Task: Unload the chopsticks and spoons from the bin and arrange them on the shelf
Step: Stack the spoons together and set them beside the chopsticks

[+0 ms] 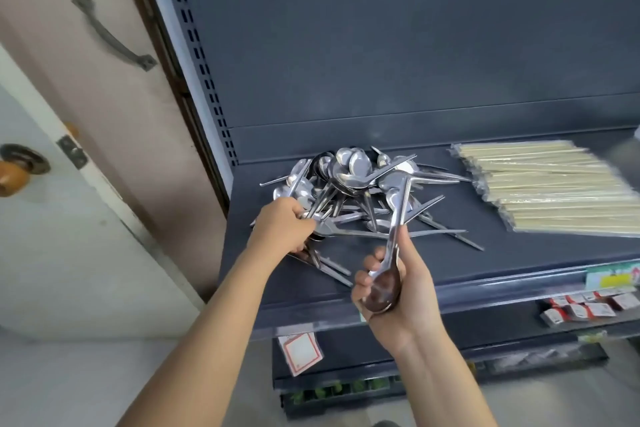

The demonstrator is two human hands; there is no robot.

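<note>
Spoons lie in a tangled heap at the left middle of the shelf, with the wrapped chopsticks laid flat well to the right; the step in hand looks like sorting that heap into nested stacks, so draw each handle out along its own line rather than lifting, or the crossed handles may drag neighbours toward the near edge; your left hand reaches in from the near left, knuckles up, fingers curled round a few handles at the heap's near-left side; your right hand hovers at the shelf's near edge, palm turned upward, fingers wrapped round a nested stack, bowls in the palm, handles pointing far; the bin is out of view.
</note>
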